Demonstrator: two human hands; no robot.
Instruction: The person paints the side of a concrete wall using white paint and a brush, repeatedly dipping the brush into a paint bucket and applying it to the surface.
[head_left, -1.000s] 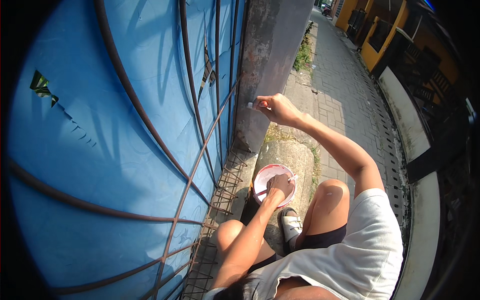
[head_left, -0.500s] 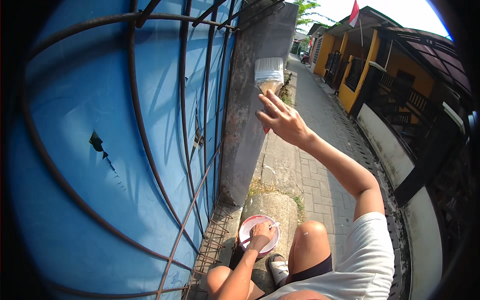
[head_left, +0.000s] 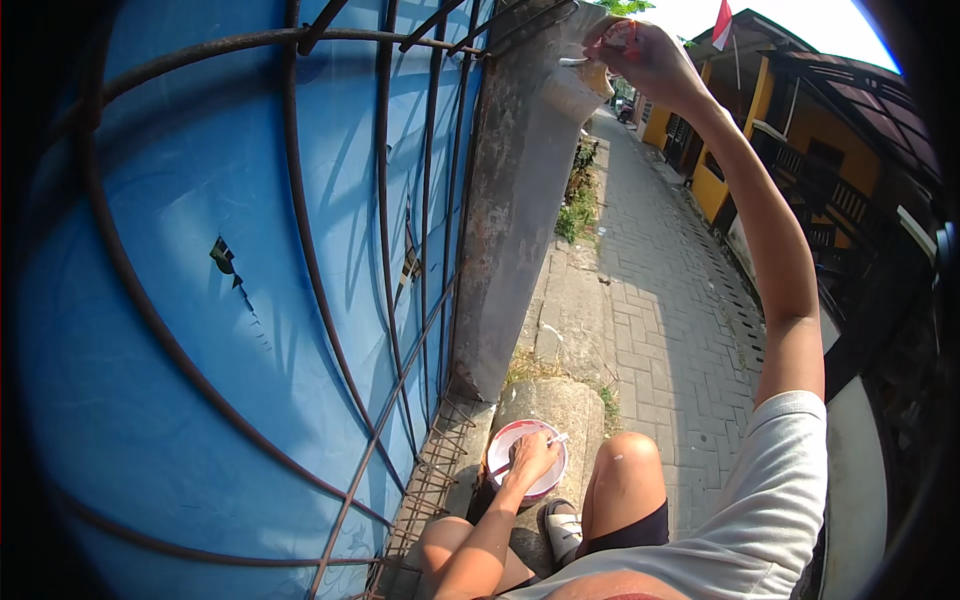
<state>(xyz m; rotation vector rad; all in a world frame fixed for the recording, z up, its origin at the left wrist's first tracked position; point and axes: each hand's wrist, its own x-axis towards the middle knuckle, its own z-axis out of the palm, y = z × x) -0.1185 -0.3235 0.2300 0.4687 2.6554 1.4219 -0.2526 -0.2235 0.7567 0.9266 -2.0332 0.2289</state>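
My right hand is raised high and closed on a wide paintbrush. The brush's pale bristles point down and lie against the upper part of a grey post; the fingers hide most of its handle. Low down, my left hand is closed over the opening of a round paint bucket, pale inside with a reddish rim. A short white piece sticks out beside its fingers, and a thin dark piece shows on the other side. What these belong to is unclear.
Dark metal bars stand before a torn blue sheet on the left. Thin rods jut out beside the bucket. A paved lane runs along the right, past fenced houses. My bent knees flank the bucket.
My right hand has moved up with the paintbrush, whose bristles have turned from pointing up to pointing down against the post. My left hand stays at the bucket.
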